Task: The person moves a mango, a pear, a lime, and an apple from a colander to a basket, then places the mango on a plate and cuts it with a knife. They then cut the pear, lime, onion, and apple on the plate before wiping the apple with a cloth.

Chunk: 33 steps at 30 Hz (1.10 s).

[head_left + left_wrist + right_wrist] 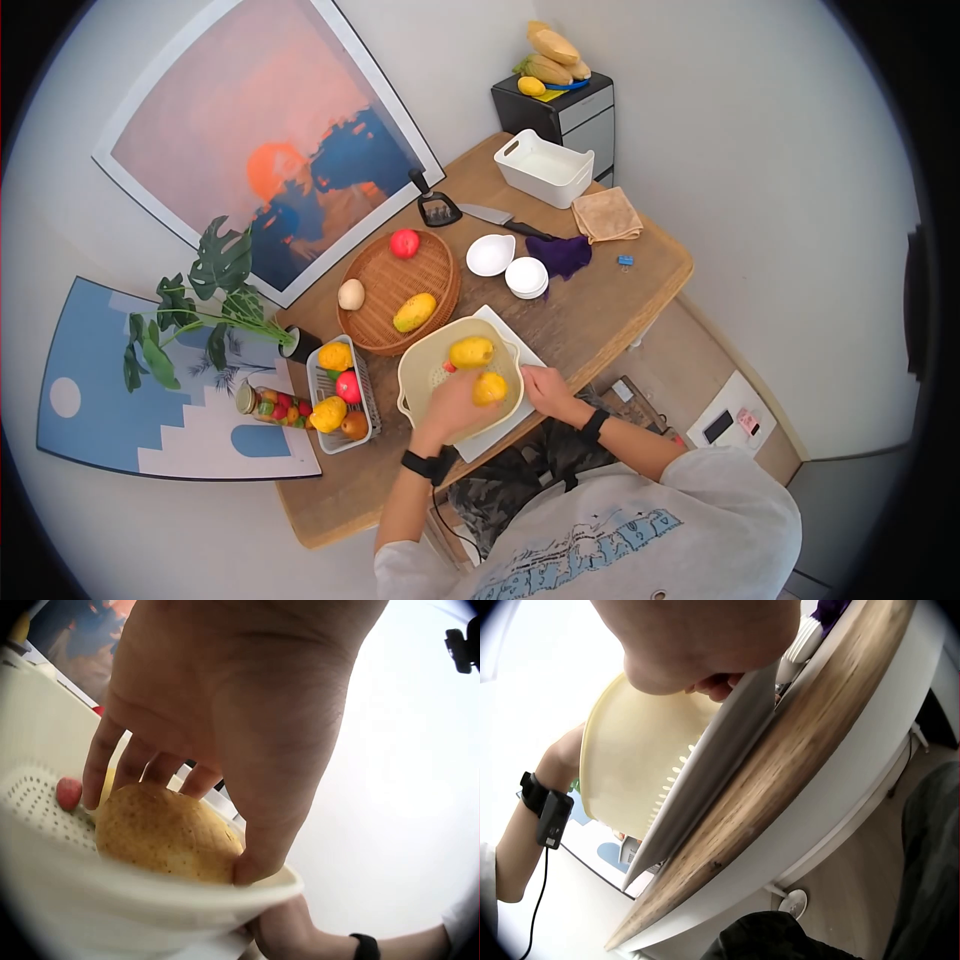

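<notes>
A cream colander stands on a white board at the table's front edge. My left hand reaches into it, thumb and fingers spread round a speckled yellow-brown potato. Farther back in the colander lies another yellow potato. A small red round thing sits on its perforated bottom. My right hand is at the colander's near right corner, below the rim; its curled fingertips show between the colander's wall and the board. The palm hides the rest of that grip.
A wicker tray behind holds a red, a yellow and a pale item. To its left stand a grey basket of produce, a jar and a plant. White bowls, a knife, a purple cloth and a white bin lie farther back.
</notes>
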Motion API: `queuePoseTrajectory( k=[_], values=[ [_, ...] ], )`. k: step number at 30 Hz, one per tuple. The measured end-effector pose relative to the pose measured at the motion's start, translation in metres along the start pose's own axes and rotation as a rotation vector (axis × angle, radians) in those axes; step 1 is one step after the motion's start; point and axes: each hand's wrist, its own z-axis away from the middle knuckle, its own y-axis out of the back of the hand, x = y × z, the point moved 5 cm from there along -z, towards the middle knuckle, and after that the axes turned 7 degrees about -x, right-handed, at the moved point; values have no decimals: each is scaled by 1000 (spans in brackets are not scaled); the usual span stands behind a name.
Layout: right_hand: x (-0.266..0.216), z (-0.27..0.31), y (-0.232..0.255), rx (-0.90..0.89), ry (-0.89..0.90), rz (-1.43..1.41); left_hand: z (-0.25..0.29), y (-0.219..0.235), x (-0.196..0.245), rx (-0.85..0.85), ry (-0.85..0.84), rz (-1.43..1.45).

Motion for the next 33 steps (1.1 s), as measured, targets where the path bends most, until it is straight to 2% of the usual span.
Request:
queuePoseTrajectory(
  k=[3, 6, 9, 12, 14, 17, 20, 23, 26, 33],
  values=[
    [1, 0, -1, -14, 7, 7, 0, 65, -14, 345, -17, -128],
    [3, 0, -3, -24, -7, 7, 7, 138, 1, 694, -7, -386],
    [0, -1, -1, -16, -6, 0, 2, 139, -8, 765, 15, -458],
    [1, 0, -1, -14, 0, 10, -11, 93, -10, 588, -55, -416],
    [0, 1, 0, -34, -13, 17, -35, 22, -39, 105, -3, -234],
    [-2, 0, 1, 2, 9, -1, -32, -1, -24, 204, -91, -355],
    [-5, 0, 2, -25, 29, 19, -46, 1, -33, 202, -64, -352],
    [-8, -1, 3, -13, 41, 20, -48, -4, -34, 132, -27, -392],
    [-8, 0, 3, -15, 45, 5, -46, -2, -28, 158, -62, -448],
    [-4, 0, 1, -17, 29, 11, -53, -4, -36, 106, 5, -439]
  ],
)
